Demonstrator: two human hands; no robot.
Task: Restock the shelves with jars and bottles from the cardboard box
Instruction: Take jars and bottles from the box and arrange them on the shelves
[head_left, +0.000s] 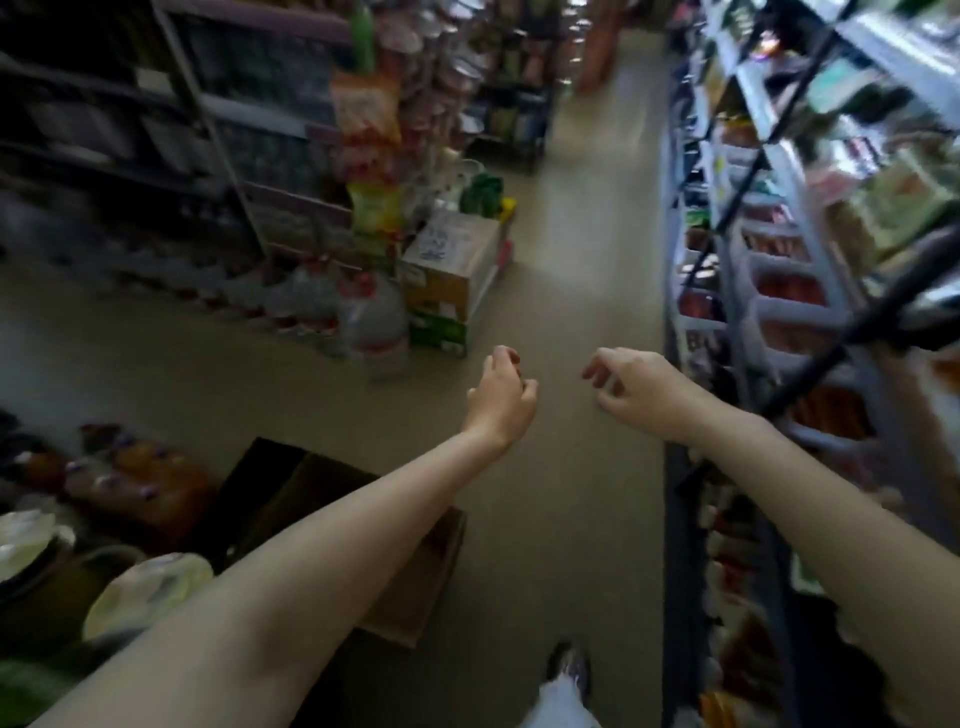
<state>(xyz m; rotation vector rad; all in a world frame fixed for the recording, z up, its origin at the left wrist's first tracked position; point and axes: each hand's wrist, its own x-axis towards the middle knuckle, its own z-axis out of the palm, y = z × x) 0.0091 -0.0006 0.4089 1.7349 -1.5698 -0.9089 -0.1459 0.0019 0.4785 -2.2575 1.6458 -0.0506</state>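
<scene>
An open brown cardboard box (415, 582) stands on the floor at lower left, partly hidden by my left forearm; its dark inside shows no contents I can make out. My left hand (501, 397) hangs over the aisle floor beyond the box, fingers loosely curled, holding nothing. About level with it to the right, my right hand (631, 387) also has loosely curled fingers and holds nothing. The shelving (779, 291) on the right carries trays of packaged goods, just right of my right hand. The picture is blurred.
Large water jugs (374, 322) and stacked cartons (452, 275) stand on the floor ahead left. Bottles in brown packs (135, 478) and sacks (145, 592) sit at lower left. A dark handle (904, 296) juts from the right. My shoe (569, 670) is on the beige aisle floor.
</scene>
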